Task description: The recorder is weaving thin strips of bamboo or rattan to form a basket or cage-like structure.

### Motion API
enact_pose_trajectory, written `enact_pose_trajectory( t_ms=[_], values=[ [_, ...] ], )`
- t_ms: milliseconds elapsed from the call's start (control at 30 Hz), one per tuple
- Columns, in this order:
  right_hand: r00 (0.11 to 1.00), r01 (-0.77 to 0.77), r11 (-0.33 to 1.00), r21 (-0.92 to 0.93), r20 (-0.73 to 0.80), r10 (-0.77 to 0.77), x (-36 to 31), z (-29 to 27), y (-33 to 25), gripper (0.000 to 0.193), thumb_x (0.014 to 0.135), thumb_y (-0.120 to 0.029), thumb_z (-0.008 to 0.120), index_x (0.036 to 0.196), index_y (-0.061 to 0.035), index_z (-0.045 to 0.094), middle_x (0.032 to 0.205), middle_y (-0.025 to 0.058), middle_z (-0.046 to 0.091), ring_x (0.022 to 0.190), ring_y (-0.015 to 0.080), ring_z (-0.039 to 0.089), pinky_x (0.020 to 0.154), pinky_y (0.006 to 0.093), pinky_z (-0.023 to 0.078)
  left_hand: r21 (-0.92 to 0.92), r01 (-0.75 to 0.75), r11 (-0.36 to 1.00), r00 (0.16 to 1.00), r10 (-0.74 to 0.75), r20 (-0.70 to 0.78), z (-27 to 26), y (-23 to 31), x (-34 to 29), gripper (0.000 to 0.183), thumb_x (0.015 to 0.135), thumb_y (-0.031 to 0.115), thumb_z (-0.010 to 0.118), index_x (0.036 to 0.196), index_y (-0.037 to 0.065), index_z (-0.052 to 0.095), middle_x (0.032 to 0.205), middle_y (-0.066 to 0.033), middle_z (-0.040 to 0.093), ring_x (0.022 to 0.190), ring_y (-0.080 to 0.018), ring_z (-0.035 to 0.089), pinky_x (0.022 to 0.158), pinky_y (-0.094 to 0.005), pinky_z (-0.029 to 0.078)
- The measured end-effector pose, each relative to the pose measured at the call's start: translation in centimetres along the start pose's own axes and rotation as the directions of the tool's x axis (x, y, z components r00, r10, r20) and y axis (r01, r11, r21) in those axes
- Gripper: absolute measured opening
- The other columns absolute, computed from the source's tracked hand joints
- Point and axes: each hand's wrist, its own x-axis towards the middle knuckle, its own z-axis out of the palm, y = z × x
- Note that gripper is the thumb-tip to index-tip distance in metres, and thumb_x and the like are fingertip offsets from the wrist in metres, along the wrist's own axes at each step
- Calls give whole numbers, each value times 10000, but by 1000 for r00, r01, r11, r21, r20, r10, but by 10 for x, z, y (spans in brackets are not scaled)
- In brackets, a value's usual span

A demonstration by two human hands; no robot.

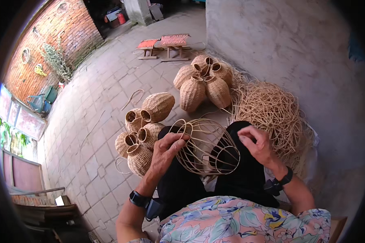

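Observation:
An open basket frame [228, 152] of thin bent canes joined by hoops lies on its side across my lap, between my knees. My left hand [168, 150] grips the small hoop at its narrow left end, thumb and fingers closed on the cane. To the right of the frame, apart from it, my right hand [258, 145] is raised over my right knee. Its fingers are curled, with thumb and forefinger close together. Any strand between them is too fine to make out.
A big heap of loose tan strands [267, 113] lies right, by a grey wall [280, 44]. Finished woven vase-shaped baskets [192, 93] cluster ahead, and several more [158, 106] stand left of my knee. Two low stools [174, 40] stand farther off on the paved floor [91, 133].

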Motion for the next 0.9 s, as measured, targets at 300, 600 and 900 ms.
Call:
enact_pose_trajectory(
  t_ms=[300,600,900],
  values=[
    [862,503,848,-165,21,-507,42,59,-37,380,818,-191,737,1141,-48,598,1141,152,624,1086,358,583,965,464,438,285,-233,930,972,221,74,8,19,-16,201,913,121,699,1085,24,737,866,-73,590,817,-189,587,731,-309,479],
    [928,344,932,119,110,-356,44,70,-17,240,818,-50,743,1018,-16,615,922,101,590,819,204,623,734,317,507,394,-471,789,882,426,201,35,17,-20,251,780,29,774,1023,61,721,910,-70,579,874,-267,567,758,-385,463],
    [1000,-20,909,417,18,13,54,70,48,77,936,-73,664,993,-23,656,846,-17,616,756,52,549,685,224,464,204,-26,979,958,83,-274,15,-29,-20,136,896,-11,645,1030,13,657,991,-55,610,865,-145,597,812,-295,490]
  ],
)
